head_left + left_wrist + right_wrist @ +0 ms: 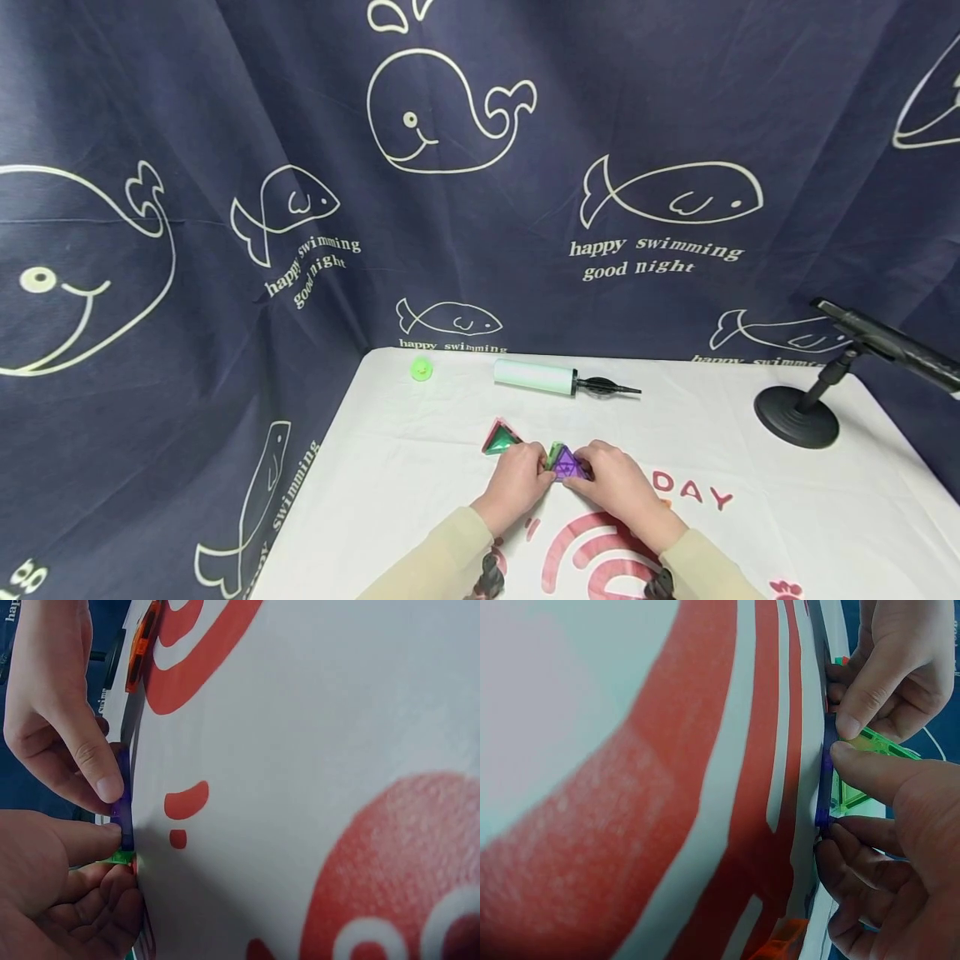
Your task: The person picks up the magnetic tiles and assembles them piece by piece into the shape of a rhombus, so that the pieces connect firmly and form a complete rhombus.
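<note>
Both hands meet at a translucent purple triangular magnetic tile (567,467) low over the white table. A green magnetic tile (855,798) stands behind it, at an angle to it. My left hand (517,478) pinches the joined tiles from the left, thumb on the purple face and fingers behind by the green edge. From the right, my right hand (617,482) grips the purple tile (827,765) between thumb and fingers. Just beyond the left hand sits a small pyramid shape of red and green tiles (501,438), partly hidden by that hand in the head view.
An orange tile (141,646) lies near my right forearm. Farther back are a pale green hand pump (536,377) and a small green duck toy (422,369). A black stand (799,415) occupies the right side. Dark blue printed curtains (480,233) surround the table (390,433).
</note>
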The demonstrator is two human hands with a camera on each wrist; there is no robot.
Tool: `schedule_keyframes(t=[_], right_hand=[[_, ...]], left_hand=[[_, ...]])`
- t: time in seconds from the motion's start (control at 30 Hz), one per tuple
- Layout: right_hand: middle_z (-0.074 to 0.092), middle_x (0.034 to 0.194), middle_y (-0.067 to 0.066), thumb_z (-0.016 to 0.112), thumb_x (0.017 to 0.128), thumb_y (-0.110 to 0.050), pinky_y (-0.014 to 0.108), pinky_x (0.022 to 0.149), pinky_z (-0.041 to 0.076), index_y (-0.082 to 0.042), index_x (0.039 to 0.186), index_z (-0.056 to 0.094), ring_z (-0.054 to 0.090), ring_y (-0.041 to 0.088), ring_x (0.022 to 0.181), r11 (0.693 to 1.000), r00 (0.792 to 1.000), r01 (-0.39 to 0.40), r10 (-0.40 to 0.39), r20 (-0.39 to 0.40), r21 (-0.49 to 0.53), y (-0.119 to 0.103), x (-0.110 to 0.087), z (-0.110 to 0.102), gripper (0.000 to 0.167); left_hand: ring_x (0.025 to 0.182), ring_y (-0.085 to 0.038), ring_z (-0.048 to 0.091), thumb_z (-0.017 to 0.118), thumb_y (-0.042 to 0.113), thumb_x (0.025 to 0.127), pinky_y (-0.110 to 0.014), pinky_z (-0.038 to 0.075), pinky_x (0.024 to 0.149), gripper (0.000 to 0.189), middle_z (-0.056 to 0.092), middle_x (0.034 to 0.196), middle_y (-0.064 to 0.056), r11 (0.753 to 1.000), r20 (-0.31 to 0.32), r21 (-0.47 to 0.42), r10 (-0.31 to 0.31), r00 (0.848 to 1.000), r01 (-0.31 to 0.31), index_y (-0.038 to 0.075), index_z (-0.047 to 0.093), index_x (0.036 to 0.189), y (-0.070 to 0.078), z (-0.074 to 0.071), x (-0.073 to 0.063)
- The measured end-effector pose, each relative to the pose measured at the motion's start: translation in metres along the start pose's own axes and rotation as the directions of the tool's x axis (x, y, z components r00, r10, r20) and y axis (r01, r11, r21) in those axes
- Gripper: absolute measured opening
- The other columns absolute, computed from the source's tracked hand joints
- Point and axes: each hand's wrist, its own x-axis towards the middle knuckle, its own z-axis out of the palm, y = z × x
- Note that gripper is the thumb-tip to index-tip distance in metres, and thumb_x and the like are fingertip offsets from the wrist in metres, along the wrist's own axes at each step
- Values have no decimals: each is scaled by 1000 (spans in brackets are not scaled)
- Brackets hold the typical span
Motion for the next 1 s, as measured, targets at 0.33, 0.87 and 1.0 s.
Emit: schedule_keyframes(t=[0.33,0.87,1.0], right_hand=[[62,84,-6,90,81,-31,40,71,51,-10,101,78,56,11,73,1000,1000,0,0,-18,4,11,-5,-9,32],[65,91,-6,90,81,-34,45,80,53,-9,104,78,57,11,81,999,999,-47,47,-10,21,49,-32,-32,36],[62,89,-9,89,81,-36,42,76,51,-11,103,78,53,9,78,998,998,-61,61,-1,10,55,-43,-37,35]], left_hand=[[58,-4,44,84,10,85,-22,40,56,26,48,63,11,1000,15,-18,-5,1000,5,13,59,78,0,-4,2],[59,-4,43,84,10,85,-23,40,57,26,47,63,11,999,26,-31,-13,1000,14,12,60,78,1,-4,1],[58,-4,43,84,10,85,-23,39,56,26,47,62,11,999,26,-31,-12,1000,12,13,60,77,0,-3,1]])
